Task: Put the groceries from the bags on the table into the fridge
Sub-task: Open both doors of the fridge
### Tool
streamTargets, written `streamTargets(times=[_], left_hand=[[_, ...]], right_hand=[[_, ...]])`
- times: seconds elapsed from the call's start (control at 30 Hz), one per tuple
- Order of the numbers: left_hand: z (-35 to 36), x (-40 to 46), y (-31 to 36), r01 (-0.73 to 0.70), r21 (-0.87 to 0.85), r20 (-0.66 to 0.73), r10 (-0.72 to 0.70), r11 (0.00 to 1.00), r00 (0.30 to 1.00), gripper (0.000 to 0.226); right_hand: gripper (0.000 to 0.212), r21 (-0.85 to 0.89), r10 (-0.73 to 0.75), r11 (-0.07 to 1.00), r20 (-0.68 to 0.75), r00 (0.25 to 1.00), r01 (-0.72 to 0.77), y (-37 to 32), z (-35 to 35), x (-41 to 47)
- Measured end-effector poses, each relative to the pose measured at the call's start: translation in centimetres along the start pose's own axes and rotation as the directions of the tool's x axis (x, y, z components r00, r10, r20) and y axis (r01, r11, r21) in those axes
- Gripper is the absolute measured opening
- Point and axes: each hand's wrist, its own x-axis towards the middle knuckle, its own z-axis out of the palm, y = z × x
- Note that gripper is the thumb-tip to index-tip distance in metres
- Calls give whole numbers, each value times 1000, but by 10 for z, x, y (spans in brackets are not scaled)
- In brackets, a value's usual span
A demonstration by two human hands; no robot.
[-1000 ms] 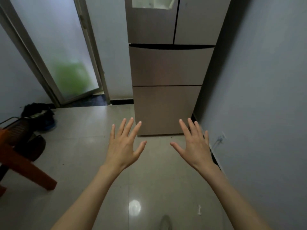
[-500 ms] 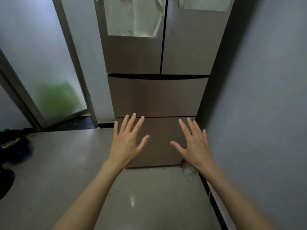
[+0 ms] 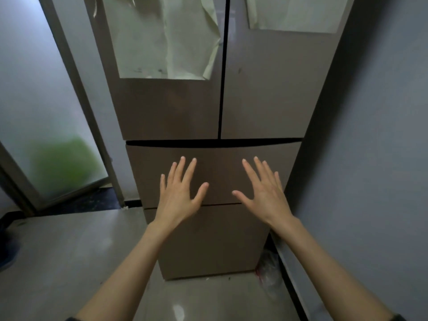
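Fridge (image 3: 215, 107) now looms closer than a second ago, doors shut; left hand (image 3: 178, 195) and right hand (image 3: 266, 193) spread, holding nothing, so opening comes next.

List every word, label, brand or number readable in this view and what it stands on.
None can be read.
Pale green paper sheets taped on the beige metal fridge: only faint dark smudges, no legible writing.
Fridge doors and drawers: no brand mark visible.
Frosted glass door: blank.
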Motion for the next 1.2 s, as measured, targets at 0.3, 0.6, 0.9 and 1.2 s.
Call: streamTargets(times=[0.3,0.6,0.9,1.2], left_hand=[[25,121,28,408,-661,225,-352,630,909,76],[44,209,37,412,-794,594,-426,-447,682,82],[69,242,39,302,-753,619,-475,-584,626,88],[80,242,34,195,-787,557,-539,-585,632,73]], right_hand=[[74,-98,-20,995,-53,998,15,26,0,131],[93,-402,-319,892,-238,917,206,45,-4,235],[106,-520,-450,813,-273,850,263,71,7,268],[105,-497,-410,830,-238,881,252,67,5,264]])
